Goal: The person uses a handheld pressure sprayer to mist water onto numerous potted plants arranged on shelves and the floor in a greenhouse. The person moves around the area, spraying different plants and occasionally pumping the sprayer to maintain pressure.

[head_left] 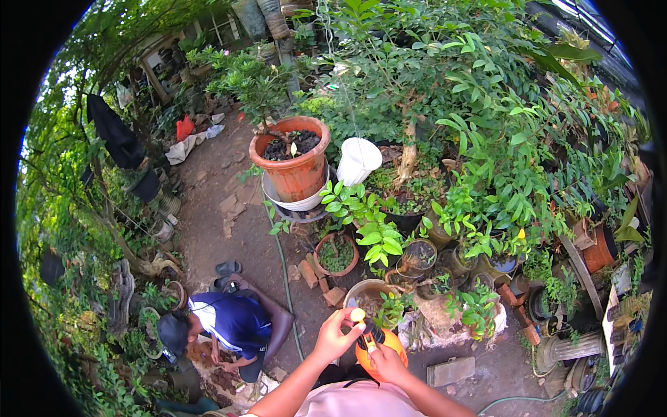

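Note:
I hold an orange spray bottle (381, 346) close to my chest. My left hand (335, 334) pinches its pale yellow top knob (357, 315) from above. My right hand (386, 361) grips the bottle's round body from below and the right. Just beyond the bottle stands a beige pot (364, 288) with a small green plant. A black part of the sprayer head shows between my hands.
A person in a blue shirt (233, 321) crouches at the lower left over soil. A large orange pot (292, 164) stands on the dirt path, a white hanging pot (358, 160) beside it. Several potted plants crowd the right. A green hose (285, 278) runs along the ground. Bricks (451, 371) lie nearby.

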Available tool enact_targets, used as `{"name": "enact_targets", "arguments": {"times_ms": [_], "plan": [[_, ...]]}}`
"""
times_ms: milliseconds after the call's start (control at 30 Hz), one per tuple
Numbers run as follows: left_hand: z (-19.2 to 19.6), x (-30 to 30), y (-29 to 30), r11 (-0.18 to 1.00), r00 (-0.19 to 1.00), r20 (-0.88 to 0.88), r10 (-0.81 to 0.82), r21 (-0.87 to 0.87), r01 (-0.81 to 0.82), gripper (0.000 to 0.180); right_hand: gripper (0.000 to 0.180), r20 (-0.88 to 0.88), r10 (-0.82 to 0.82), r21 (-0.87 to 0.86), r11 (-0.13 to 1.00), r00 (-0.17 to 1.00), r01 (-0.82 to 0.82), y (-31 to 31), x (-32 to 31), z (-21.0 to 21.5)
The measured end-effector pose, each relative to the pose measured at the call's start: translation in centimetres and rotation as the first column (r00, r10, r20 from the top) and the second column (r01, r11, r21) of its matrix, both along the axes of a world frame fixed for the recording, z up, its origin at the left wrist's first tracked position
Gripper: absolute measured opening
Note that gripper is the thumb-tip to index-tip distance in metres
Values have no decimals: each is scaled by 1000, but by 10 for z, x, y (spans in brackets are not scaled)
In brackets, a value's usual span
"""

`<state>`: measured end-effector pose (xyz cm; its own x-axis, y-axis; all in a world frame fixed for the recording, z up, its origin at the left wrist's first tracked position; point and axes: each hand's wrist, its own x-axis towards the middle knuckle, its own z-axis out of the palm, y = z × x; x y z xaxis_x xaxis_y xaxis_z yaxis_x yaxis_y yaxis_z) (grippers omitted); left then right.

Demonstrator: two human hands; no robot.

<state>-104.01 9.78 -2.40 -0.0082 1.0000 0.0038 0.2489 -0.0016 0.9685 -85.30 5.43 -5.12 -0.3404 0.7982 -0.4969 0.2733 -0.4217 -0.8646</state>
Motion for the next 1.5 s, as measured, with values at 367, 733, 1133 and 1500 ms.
{"name": "enact_targets", "arguments": {"times_ms": [367, 733, 1133, 1500], "plan": [[33, -14, 49, 880, 800, -480, -360, 109, 461, 23, 28, -73, -138, 14, 990, 988, 139, -12, -23, -1], [31, -57, 50, 865, 830, -348, -435, 92, 492, 25, 31, -90, -315, -153, 942, 945, 300, -22, -86, 27], [26, -101, 59, 866, 916, -123, -381, 298, 401, 61, 25, -359, -633, -78, 753, 687, 653, -38, -118, 50], [-43, -90, 48, 798, 772, 498, -395, -230, 557, 46, 41, -727, -550, 113, 494, 410, 862, -40, -142, 155]]}}
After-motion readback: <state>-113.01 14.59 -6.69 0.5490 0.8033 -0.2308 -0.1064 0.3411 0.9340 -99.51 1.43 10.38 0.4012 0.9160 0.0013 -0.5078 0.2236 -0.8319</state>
